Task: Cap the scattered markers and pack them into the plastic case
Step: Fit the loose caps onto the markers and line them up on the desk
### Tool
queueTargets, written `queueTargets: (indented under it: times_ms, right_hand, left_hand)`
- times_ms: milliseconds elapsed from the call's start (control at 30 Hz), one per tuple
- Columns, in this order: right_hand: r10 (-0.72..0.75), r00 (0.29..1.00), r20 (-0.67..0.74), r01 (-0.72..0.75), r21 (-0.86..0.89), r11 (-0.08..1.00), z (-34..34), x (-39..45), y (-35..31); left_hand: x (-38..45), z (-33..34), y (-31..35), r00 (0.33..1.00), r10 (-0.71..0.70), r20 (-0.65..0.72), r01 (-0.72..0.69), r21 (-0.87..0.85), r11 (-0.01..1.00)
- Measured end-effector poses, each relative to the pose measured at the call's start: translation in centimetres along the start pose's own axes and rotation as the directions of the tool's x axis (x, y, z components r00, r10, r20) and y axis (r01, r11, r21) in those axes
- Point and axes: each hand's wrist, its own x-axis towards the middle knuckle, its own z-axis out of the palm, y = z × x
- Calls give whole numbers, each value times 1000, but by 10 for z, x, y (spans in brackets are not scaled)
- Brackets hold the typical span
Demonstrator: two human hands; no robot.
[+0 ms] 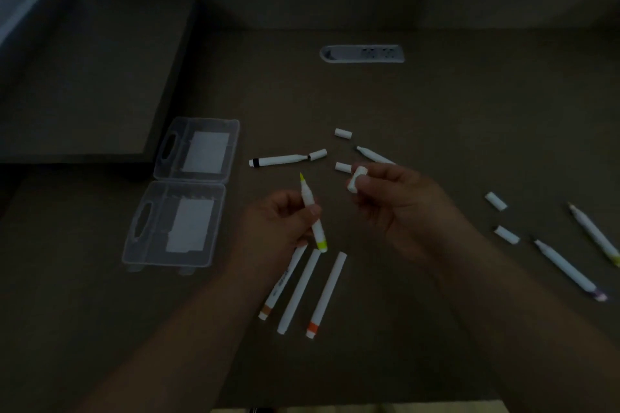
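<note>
the left hand (280, 221), just left of the frame's middle, has its fingers curled around an uncapped yellow marker (312, 213), which stands nearly upright with its yellow tip toward the top of the frame and its yellow band at the lower end. the right hand (399, 198), just right of centre, pinches a white cap (356, 179) between thumb and fingertips, holding it apart from the marker's tip, up and to its right. the clear plastic case (183, 194) lies open and flat at centre left, both halves showing a pale sheet inside and no markers in it. below the left hand three capped markers lie side by side on the dark table (436, 94): one with a brown end (281, 282), a plain white one (298, 292) and one with an orange end (326, 295). above the hands a black marker (275, 160) lies uncapped with a loose cap (317, 154) just beside its tip. another cap (343, 133) lies further up, and one more cap (343, 167) sits just left of the right hand. an uncapped marker (374, 155) slants behind the right hand, partly hidden by it. at the right edge two more uncapped markers lie slanted, one with a purple end (567, 268) and one with a yellowish end (595, 233), with two loose caps (496, 201) (506, 234) near them. a grey socket panel (361, 53) is set into the table near the top centre.
</note>
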Motion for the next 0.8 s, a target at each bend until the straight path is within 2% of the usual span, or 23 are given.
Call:
queueTargets:
  times_ms: [67,133,267,367,467,633,800]
  right_hand:
    - [-163,984,-75,125,-367,922,1,-2,0]
    - [-296,952,-81,203,-558,805,1,-4,1]
    - [-472,882,-1,343,-686,642,3,-8,5]
    - [-522,851,47,383,-736,558,3,-7,4]
    - [-535,844,32,401,-701,590,0,-6,1]
    - [-422,905,-51,348,-479,806,-3,-3,-5]
    - [-382,922,-56,328,-406,853,-6,0,-5]
  left_hand:
    - [-2,2,0,999,36,16,-37,39,999]
    - [-4,5,-1,996,87,28,-89,105,990]
    - [-3,13,-3,988,147,41,-153,205,967]
    - [0,17,-3,985,164,55,-172,241,955]
    - [0,20,-2,983,173,62,-183,296,937]
    - [-1,26,-2,975,199,96,-221,397,891]
    - [-1,29,-4,959,262,106,-282,440,853]
